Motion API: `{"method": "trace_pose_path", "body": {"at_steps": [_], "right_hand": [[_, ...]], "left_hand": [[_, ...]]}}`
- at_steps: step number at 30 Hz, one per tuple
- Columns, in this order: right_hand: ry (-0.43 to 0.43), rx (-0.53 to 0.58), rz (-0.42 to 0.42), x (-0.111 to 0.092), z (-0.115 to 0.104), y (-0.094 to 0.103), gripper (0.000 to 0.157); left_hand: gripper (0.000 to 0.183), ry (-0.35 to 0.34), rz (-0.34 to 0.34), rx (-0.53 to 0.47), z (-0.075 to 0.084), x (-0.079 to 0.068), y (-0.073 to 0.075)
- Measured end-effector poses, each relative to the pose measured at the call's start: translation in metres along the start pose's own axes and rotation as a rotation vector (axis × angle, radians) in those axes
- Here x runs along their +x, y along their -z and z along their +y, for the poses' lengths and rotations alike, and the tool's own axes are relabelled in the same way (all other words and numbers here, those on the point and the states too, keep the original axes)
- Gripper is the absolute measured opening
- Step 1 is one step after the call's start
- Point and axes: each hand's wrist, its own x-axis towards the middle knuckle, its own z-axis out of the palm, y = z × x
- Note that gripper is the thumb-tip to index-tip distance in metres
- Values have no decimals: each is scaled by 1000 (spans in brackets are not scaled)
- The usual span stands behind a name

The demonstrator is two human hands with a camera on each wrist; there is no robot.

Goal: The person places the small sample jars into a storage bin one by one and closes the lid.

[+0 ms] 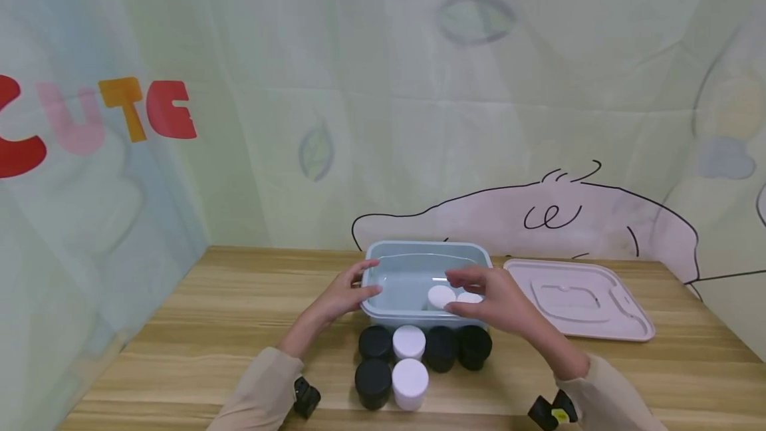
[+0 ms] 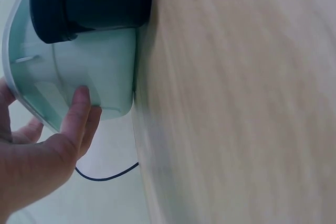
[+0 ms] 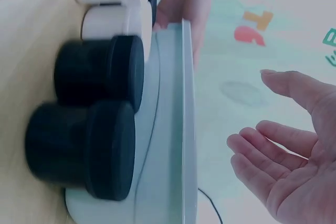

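Note:
A pale blue plastic bin [image 1: 407, 318] stands on the table, with two white-lidded jars [image 1: 441, 295] inside near its right front. My left hand [image 1: 344, 294] grips the bin's left end at the rim, fingertips and thumb on its walls. Over the bin's right side, my right hand [image 1: 495, 298] hovers above the white jars, its thumb and fingers spread apart with nothing between them. In the right wrist view that hand [image 3: 294, 156] is above the rim. Several black jars [image 1: 441, 348] and two white jars [image 1: 410, 381] stand in two rows before the bin.
A pinkish flat lid [image 1: 574, 301] lies on the table to the right of the bin. Behind the wooden table [image 1: 239, 324] hangs a printed curtain [image 1: 389, 118], close to the bin's back side.

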Motion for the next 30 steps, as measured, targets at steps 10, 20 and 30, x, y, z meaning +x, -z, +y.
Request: {"method": "trace_pose_path", "body": {"at_steps": [10,20,30], "right_hand": [[86,163,-46,-21,-13,-20,46],[76,227,-146,-33,-19,-41,51],[77,187,-175,-37,-18,-59,47]], "left_hand": [[51,12,12,4,1,0,0],[53,10,7,4,0,0,1],[53,-3,-11,0,0,1,2]]}}
